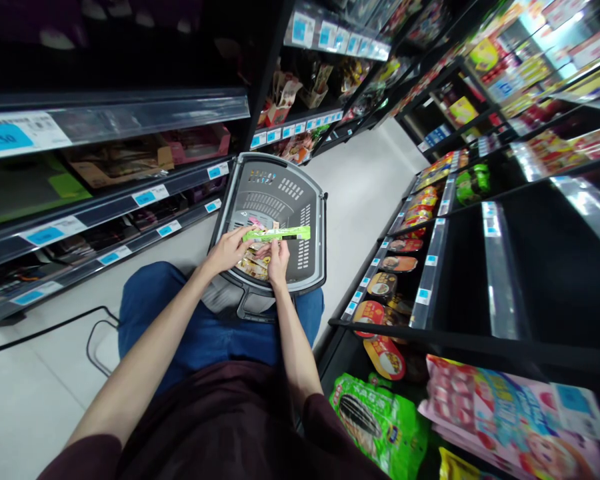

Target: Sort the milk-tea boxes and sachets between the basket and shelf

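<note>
A long, narrow green snack packet [293,233] lies crosswise over the grey shopping basket [273,180]. My left hand [229,249] grips its left end, thumb and fingers closed on it. Near its middle, my right hand [279,262] also holds the packet from the near side. Below the packet, several small yellowish snack packets [253,265] sit in the bottom of the basket, partly hidden by my hands. A bit of pink wrapping [256,223] shows just behind the left end of the green packet. The basket stands in front of my knees.
Dark shelves with price tags [150,195] run along the left. The right shelves hold packaged food bowls [370,317], a green seed bag [380,420] and pink candy bags [510,407]. The pale aisle floor [363,180] stretches ahead. A black cable [45,330] crosses the floor at left.
</note>
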### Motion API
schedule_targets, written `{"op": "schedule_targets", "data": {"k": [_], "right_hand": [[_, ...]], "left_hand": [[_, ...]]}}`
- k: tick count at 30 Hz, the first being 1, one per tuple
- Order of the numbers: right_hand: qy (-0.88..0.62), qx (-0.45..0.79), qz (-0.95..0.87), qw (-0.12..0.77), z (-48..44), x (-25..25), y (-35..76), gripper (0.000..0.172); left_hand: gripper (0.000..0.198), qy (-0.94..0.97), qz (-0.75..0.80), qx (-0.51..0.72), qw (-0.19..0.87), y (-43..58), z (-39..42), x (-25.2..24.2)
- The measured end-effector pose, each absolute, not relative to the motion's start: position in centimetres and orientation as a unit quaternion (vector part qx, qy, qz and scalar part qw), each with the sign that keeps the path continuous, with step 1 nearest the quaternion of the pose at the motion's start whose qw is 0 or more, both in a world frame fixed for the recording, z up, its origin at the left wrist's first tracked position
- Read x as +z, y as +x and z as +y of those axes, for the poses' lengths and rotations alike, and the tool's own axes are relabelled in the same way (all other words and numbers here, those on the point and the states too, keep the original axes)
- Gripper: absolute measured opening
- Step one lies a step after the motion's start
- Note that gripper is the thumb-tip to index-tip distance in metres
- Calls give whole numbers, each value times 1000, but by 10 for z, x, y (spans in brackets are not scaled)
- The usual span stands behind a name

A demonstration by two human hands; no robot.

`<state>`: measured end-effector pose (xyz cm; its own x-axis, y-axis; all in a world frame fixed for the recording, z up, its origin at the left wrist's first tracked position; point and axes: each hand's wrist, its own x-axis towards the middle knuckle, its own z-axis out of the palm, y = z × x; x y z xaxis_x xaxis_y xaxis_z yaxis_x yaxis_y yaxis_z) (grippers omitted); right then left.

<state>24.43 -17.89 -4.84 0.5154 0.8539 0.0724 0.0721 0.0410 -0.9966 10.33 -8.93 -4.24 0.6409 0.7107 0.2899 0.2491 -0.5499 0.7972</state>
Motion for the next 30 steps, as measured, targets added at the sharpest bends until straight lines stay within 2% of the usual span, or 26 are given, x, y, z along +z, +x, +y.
{"op": "schedule_targets", "data": {"k": [21,30], "right_hand": [[-630,295,-367,617,-179,-49,244,46],[-681,263,-394,558,-180,-56,244,43]], "left_hand": [[38,820,269,350,363,103,-91,-39],[45,811,269,344,390,103,-91,-42]]}}
